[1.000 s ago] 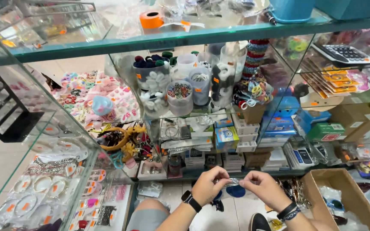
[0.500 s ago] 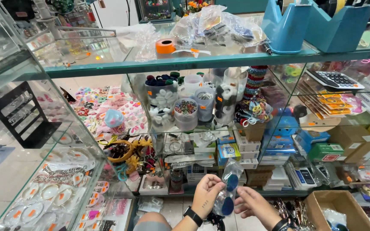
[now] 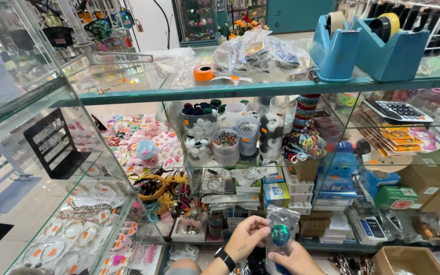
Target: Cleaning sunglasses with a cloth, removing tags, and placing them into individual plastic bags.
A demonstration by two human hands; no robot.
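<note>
Low in the head view, my left hand (image 3: 246, 237) and my right hand (image 3: 295, 258) hold a small clear plastic bag (image 3: 281, 224) between them. A round teal-green piece (image 3: 280, 235) shows through the bag, with something blue below it. My left hand, with a black watch on its wrist, pinches the bag's left edge; my right hand grips it from underneath. Both are in front of a glass display case (image 3: 220, 91) with shelves full of small goods.
On the top glass shelf stand two blue tape dispensers (image 3: 373, 43), an orange tape roll (image 3: 203, 73) and crumpled plastic bags (image 3: 260, 53). Inside are clear tubs of hair ties (image 3: 226, 145), small boxes (image 3: 276, 193) and a calculator (image 3: 398, 111). A cardboard box (image 3: 408, 259) sits low right.
My hands came together and lifted the clear bag up in front of the case. The camera tilted upward, so the top shelf with the tape dispensers now shows fully.
</note>
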